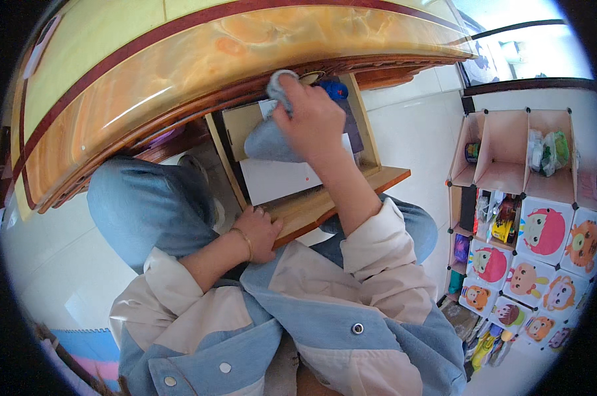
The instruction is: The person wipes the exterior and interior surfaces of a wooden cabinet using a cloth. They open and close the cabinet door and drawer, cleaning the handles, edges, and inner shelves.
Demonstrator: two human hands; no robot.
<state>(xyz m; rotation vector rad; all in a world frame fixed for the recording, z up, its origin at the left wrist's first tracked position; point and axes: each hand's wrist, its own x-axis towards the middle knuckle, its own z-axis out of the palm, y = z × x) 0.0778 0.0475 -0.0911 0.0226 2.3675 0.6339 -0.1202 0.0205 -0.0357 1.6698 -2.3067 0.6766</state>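
A wooden drawer (298,218) is pulled out from under the table, above my lap. My left hand (256,232), with a gold-coloured bangle at the wrist, grips the left end of the drawer front. My right hand (318,123) reaches over the drawer and holds a grey-blue cloth (269,141), bunched at the fingertips and hanging below the palm. Inside the drawer lie white paper (273,180), a beige flat piece (241,126) and a blue object (334,89) near the back right. The hand hides part of the contents.
The table's glossy marble-patterned edge (204,54) curves above the drawer. To the right stands a cube storage rack (501,168) with cartoon-printed doors and bagged items. My knee (130,198) is beside the drawer on the left. A coloured mat (88,346) lies at lower left.
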